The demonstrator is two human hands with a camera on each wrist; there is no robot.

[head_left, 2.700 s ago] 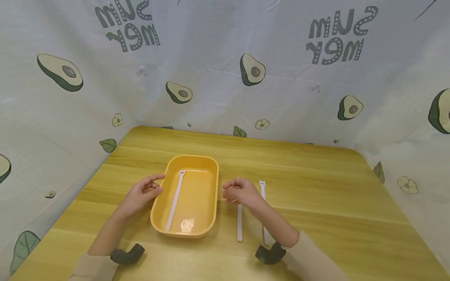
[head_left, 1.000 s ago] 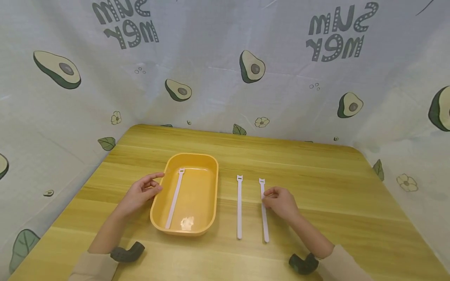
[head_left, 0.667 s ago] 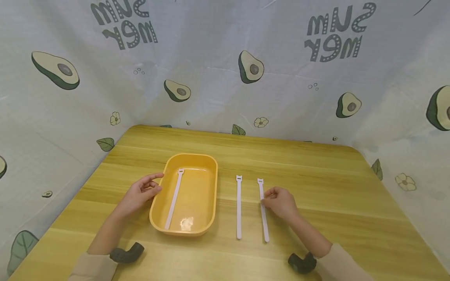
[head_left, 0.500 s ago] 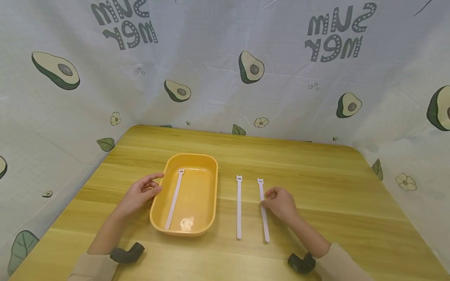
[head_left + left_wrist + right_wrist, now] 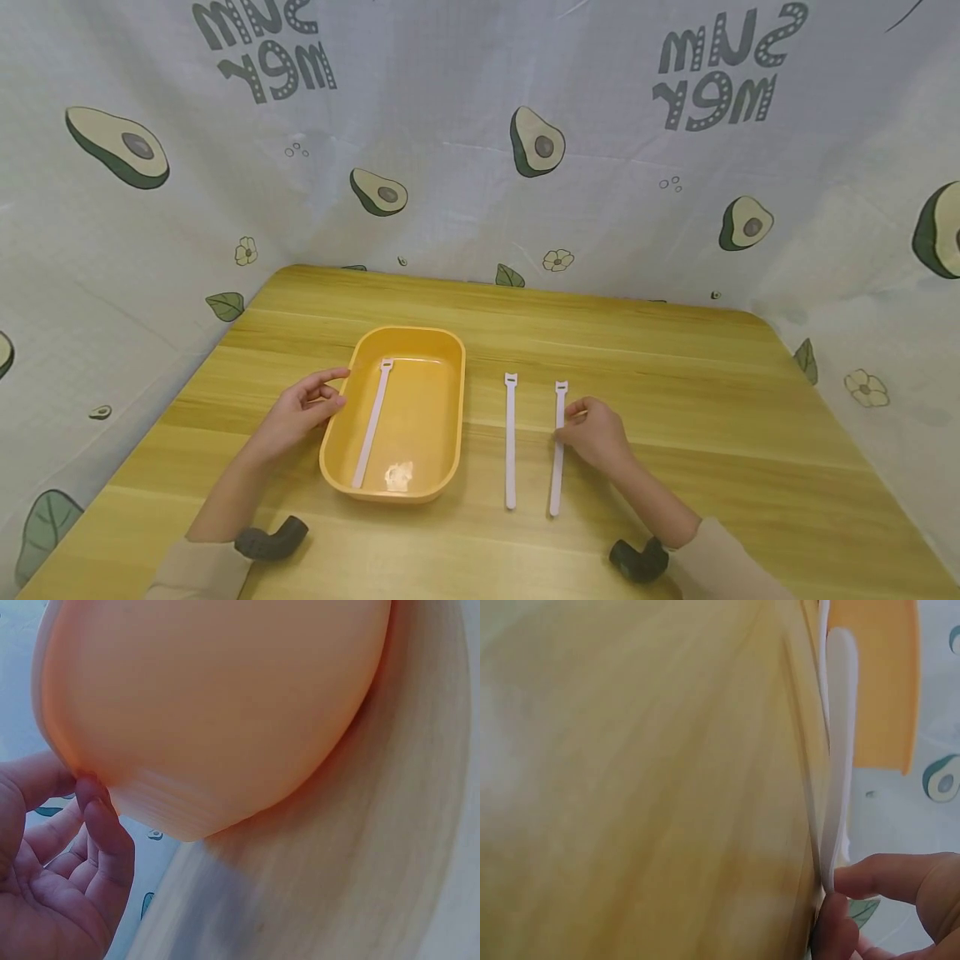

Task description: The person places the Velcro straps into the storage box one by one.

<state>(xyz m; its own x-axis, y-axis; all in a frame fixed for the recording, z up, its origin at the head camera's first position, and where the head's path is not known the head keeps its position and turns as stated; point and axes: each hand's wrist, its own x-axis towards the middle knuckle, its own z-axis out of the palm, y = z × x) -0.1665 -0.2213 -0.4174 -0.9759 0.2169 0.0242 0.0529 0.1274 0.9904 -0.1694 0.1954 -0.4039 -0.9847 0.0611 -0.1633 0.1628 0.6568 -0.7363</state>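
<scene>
With thumb and forefinger, my left hand pinches the left rim of a yellow tray; the left wrist view shows the tray's outer wall beside the fingers. One white cable tie with a slotted head lies slantwise inside the tray. On the table right of it lies a second cable tie. My right hand pinches the third cable tie around its middle. In the right wrist view, that tie stands off the tabletop at its near end.
A wood-grain table carries everything. Behind and beside it hangs a white curtain printed with avocados. A dark curved piece sits at my left wrist, and another dark curved piece at my right.
My right hand moved right from beside the tray to the rightmost cable tie and took hold of it. Just now that tie has turned a little, its near end swinging left. The left hand stayed put.
</scene>
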